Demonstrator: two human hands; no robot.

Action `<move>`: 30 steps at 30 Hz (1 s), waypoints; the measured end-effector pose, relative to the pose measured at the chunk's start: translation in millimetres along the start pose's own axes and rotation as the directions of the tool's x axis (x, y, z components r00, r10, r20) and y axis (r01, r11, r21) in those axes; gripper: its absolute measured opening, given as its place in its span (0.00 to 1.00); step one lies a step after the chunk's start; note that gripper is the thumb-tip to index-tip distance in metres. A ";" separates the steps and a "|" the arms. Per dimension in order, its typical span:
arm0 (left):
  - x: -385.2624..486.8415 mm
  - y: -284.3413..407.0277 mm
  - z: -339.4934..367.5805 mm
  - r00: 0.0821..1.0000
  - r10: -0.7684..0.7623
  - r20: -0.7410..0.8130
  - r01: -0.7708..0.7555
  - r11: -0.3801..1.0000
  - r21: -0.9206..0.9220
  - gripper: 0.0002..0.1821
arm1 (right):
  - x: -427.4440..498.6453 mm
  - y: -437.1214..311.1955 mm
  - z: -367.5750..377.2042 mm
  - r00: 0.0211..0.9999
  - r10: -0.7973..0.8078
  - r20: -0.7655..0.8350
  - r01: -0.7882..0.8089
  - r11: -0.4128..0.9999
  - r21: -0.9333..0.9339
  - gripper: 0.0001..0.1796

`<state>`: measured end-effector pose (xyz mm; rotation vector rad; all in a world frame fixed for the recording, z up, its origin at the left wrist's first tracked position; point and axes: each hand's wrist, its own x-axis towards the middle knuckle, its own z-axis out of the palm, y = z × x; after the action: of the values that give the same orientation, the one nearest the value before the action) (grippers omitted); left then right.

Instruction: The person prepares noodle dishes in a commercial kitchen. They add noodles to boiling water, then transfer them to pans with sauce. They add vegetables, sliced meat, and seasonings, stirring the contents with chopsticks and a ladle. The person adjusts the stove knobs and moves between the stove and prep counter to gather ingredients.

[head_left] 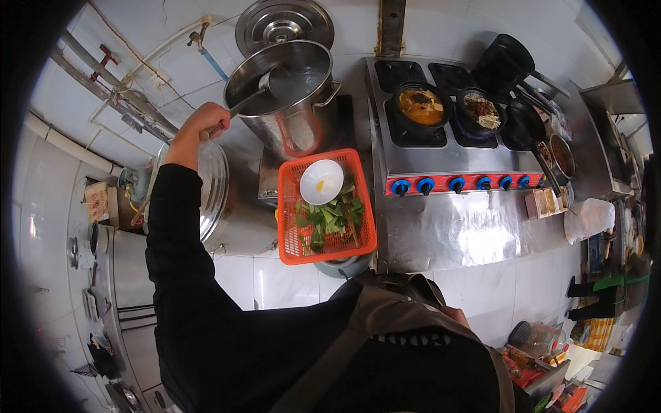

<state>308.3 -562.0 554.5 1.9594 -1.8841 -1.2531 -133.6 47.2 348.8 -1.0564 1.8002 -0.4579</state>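
My left hand (210, 122) is closed around the handle of a metal ladle (248, 101), whose bowl hangs inside a tall steel stockpot (297, 131) holding liquid. In front of me an orange plastic basket (285, 222) carries cut leafy greens (330, 219) and a white bowl (321, 181) with a little yellow stuff in it. My right hand (455, 316) shows only in small part beside my body at the lower right; its fingers are hidden. To the right, two black pots of food, one with orange soup (421, 107) and one with toppings (482, 109), stand on the gas stove (465, 165).
A steel lid (284, 28) leans on the wall behind the stockpot. A larger lidded vessel (209, 191) stands under my left arm. Black pans (524, 124), stacked black pots (503, 62) and a condiment box (547, 201) are at the right. Another person (601, 297) stands at the far right.
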 end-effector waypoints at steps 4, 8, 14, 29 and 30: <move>-20.6 -21.1 2.8 0.992 -0.052 0.113 0.107 0.818 -0.565 0.09 | 29.9 -26.5 -18.8 0.988 -0.122 0.091 0.128 0.990 -0.064 0.18; -45.7 -32.8 17.0 0.998 0.025 0.050 0.007 0.828 -0.560 0.07 | 50.5 -59.3 -46.4 0.996 -0.076 0.043 0.083 0.977 -0.199 0.19; -94.4 -25.7 35.7 0.988 0.105 -0.114 -0.153 0.787 -0.598 0.03 | 64.6 -55.0 -82.5 0.977 -0.206 0.052 0.211 0.917 -0.339 0.17; -250.5 72.0 161.7 0.879 0.465 0.100 0.005 0.201 -0.979 0.31 | 102.3 23.9 -136.2 0.916 -0.305 0.261 0.394 0.804 -0.444 0.15; -256.7 78.8 174.1 0.867 0.483 0.119 0.023 0.200 -0.979 0.34 | 106.6 24.0 -139.9 0.913 -0.305 0.272 0.400 0.803 -0.442 0.15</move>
<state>172.6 -277.2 607.9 0.6586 -0.8348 -2.0834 -284.0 -46.5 338.8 -1.7524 1.5801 -0.1025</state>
